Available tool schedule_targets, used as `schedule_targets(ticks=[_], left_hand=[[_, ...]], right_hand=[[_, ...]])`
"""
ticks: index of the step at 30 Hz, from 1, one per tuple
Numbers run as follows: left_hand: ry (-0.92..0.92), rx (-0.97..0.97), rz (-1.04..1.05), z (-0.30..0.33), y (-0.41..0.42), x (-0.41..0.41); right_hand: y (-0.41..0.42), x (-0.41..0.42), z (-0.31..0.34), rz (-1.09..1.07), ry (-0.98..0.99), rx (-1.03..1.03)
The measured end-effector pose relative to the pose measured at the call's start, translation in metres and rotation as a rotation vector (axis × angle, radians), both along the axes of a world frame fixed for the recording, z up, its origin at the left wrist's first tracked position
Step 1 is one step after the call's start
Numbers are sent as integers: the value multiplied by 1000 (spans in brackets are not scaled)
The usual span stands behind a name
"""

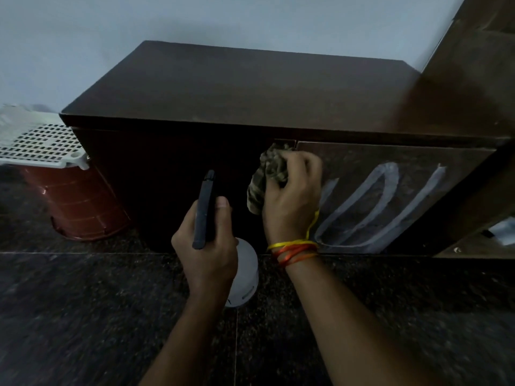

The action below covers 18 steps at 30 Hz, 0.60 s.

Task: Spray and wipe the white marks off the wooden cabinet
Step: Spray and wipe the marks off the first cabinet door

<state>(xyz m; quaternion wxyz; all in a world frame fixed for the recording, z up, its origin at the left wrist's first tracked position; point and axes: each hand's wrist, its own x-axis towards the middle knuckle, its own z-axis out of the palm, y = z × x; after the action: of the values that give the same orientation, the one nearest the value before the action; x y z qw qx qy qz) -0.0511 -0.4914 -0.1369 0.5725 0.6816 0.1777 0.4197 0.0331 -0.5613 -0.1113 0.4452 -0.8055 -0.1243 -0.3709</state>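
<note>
**Chalky marks on my cabinet door, cloth in one hand, sprayer in the other**

So here's where I'm at. My left hand (207, 246) has its grip wrapped round the neck of the spray bottle (242, 274), thumb up by the black trigger head, nozzle aimed at the wooden cabinet (223, 87). The bottle feels like a light plastic job to judge by the look, white body, probably slick if it gets wet, so holding it at the neck under the trigger is the sensible spot.

My right hand (292, 196) is gripping a bunched-up cloth (267, 176), pressed against the top left corner of the right-hand door. It's soft and floppy with a tail hanging down, so I'd keep it balled tight.

The white marks (373, 204) sit just right of that hand, big loops across the door, not wiped yet. They look smeary, so probably several passes.
</note>
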Motion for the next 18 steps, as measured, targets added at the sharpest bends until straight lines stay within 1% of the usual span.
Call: schedule_targets(ticks=[2, 4, 7, 11, 15, 18], left_hand=[[-3, 15, 11, 1, 0, 0], [2, 40, 28, 1, 0, 0], [-3, 31, 37, 1, 1, -2], [-4, 45, 50, -2, 8, -1], [7, 31, 51, -11, 14, -3], [12, -10, 40, -19, 16, -4]], right_hand=[[0, 3, 12, -19, -21, 80], [-2, 5, 11, -8, -35, 65], [-5, 0, -16, 37, -22, -34], [-1, -6, -53, 94, 5, -60], [-1, -4, -87, 37, 19, -174], [-5, -2, -110, 16, 61, -135]])
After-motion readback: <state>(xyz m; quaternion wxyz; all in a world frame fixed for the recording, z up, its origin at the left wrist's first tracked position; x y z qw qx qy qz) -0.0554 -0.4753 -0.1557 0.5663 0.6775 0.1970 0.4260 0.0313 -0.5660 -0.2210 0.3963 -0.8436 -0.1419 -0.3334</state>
